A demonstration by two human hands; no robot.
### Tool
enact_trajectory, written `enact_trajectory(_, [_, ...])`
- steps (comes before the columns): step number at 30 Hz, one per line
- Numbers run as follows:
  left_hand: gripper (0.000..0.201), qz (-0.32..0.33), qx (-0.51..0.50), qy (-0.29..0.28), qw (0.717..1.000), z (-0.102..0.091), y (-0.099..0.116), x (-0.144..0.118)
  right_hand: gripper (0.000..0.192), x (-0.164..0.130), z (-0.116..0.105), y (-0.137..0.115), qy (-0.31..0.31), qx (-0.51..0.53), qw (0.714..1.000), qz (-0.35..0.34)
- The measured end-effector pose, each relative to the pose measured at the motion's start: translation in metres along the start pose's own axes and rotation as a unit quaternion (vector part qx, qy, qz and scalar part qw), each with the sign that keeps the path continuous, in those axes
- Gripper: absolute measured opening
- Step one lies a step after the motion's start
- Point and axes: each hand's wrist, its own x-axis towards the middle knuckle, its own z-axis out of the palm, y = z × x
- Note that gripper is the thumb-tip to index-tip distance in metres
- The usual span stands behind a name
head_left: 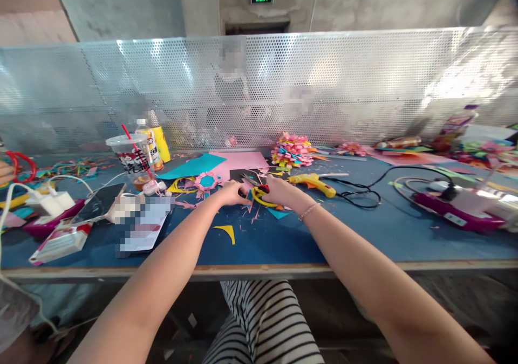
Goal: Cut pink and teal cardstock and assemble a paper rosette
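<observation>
My right hand [279,190] is closed on yellow-handled scissors [262,198], whose dark blades point left and away from me. Close beside the blades, my left hand [232,193] has its fingers curled together; what they hold is hidden. Just beyond both hands lies a piece of black paper [238,174]. A pink paper flower with a teal centre [207,181] sits left of my left hand. Small pink scraps are scattered below the hands, with a yellow paper offcut [226,233] nearer to me. A yellow glue gun [313,183] lies right of my right hand.
Teal paper [194,165] and stacked paper flowers [292,151] lie behind my hands. A plastic cup [131,156], phone [148,225] and purple power strip [56,218] stand left; another purple power strip [457,213] lies right. A perforated metal screen [343,83] closes the back.
</observation>
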Motion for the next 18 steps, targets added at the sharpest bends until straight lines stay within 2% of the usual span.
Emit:
enact_trajectory(3, [0.028,0.005,-0.003,-0.016,1.000,0.000,0.001,0.001,0.039,0.000,0.003,-0.001,0.031,-0.009,0.999,0.003])
enact_trajectory(7, [0.032,-0.006,0.020,0.021,1.000,0.006,-0.001,0.004,0.033,0.000,0.006,0.000,0.052,-0.066,0.996,-0.018])
enact_trajectory(9, [0.029,-0.005,0.035,0.037,0.999,0.009,-0.004,0.006,0.031,-0.001,0.006,0.001,0.046,-0.089,0.994,-0.031])
enact_trajectory(12, [0.027,-0.006,0.031,0.030,0.999,0.012,-0.007,0.008,0.028,-0.003,0.003,0.001,0.020,-0.107,0.993,-0.041])
enact_trajectory(18, [0.019,-0.061,-0.025,0.024,0.998,0.010,-0.006,0.008,0.027,-0.005,-0.001,0.001,0.006,-0.099,0.994,-0.039])
